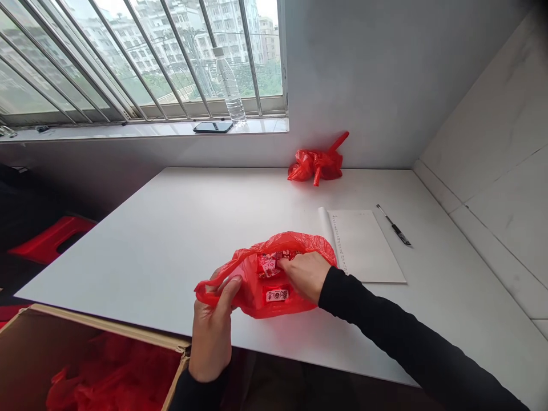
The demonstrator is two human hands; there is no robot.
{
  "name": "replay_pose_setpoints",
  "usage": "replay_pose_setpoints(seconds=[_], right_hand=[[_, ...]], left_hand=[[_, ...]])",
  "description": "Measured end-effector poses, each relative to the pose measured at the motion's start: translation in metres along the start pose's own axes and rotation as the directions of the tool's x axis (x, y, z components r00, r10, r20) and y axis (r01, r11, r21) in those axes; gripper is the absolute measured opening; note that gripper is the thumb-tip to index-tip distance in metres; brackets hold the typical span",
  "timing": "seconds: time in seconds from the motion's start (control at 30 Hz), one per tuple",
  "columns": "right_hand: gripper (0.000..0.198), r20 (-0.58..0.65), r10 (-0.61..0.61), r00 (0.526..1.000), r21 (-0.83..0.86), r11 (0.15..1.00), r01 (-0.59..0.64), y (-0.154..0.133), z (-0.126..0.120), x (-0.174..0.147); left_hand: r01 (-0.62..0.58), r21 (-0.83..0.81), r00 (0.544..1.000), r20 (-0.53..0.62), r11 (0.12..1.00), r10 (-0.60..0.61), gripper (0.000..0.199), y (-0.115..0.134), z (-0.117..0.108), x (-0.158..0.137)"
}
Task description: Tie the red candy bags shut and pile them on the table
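Observation:
A red plastic bag lies open-mouthed at the front of the white table, tilted towards me. My left hand is closed on the bag's left rim, thumb on top. Inside the bag is my right hand, curled, with a fingertip on a small red-and-white wrapped packet; its other fingers are hidden. Just below it, a second small packet with dark characters on a pale label rests in the bag. More red patterned wrapping shows behind the right hand.
A knotted red bag sits by the wall. An open notepad and a pen lie to the right. A cardboard box of red bags stands front left. On the windowsill are a phone and a water bottle.

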State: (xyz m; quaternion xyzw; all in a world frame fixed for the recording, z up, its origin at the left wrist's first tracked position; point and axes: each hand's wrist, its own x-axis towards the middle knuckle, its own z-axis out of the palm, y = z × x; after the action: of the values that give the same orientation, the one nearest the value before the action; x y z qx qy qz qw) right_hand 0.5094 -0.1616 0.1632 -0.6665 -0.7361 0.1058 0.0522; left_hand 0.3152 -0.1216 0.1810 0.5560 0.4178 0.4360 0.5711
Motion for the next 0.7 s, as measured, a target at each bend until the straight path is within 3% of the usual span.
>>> replay_pose_setpoints(seconds=[0.13,0.27,0.4,0.5,0.6,0.67,0.7], right_hand=[[0.022,-0.003,0.063,0.998,-0.018,0.998,-0.063,0.01,-0.008,0.0],[0.023,-0.02,0.109,0.994,-0.026,0.994,-0.109,0.017,-0.02,-0.004],[0.029,-0.206,0.107,0.973,0.052,0.994,-0.098,0.031,-0.037,-0.021],[0.045,-0.314,0.075,0.946,0.004,0.997,-0.078,0.047,-0.047,-0.038],[0.058,-0.231,0.115,0.966,-0.045,0.991,-0.129,0.063,-0.052,-0.05],[0.047,-0.155,0.178,0.972,0.005,0.984,-0.179,0.07,-0.053,-0.053],[0.04,-0.148,0.206,0.967,0.041,0.978,-0.202,0.072,-0.054,-0.053]], left_hand=[[-0.035,0.003,0.999,-0.032,0.999,0.035,0.038,0.0,-0.002,-0.001],[-0.056,0.037,0.998,0.008,0.998,0.055,0.045,0.005,0.002,-0.004],[-0.115,0.197,0.993,0.038,0.974,0.11,0.049,0.017,0.007,-0.009],[-0.103,0.251,0.989,0.125,0.963,0.073,0.058,0.028,0.009,-0.011],[-0.067,0.302,0.988,0.153,0.951,0.021,0.074,0.036,0.007,-0.011],[-0.091,0.402,0.983,0.183,0.911,0.017,0.08,0.038,0.003,-0.008],[-0.13,0.46,0.972,0.233,0.879,0.022,0.075,0.038,0.0,-0.005]])
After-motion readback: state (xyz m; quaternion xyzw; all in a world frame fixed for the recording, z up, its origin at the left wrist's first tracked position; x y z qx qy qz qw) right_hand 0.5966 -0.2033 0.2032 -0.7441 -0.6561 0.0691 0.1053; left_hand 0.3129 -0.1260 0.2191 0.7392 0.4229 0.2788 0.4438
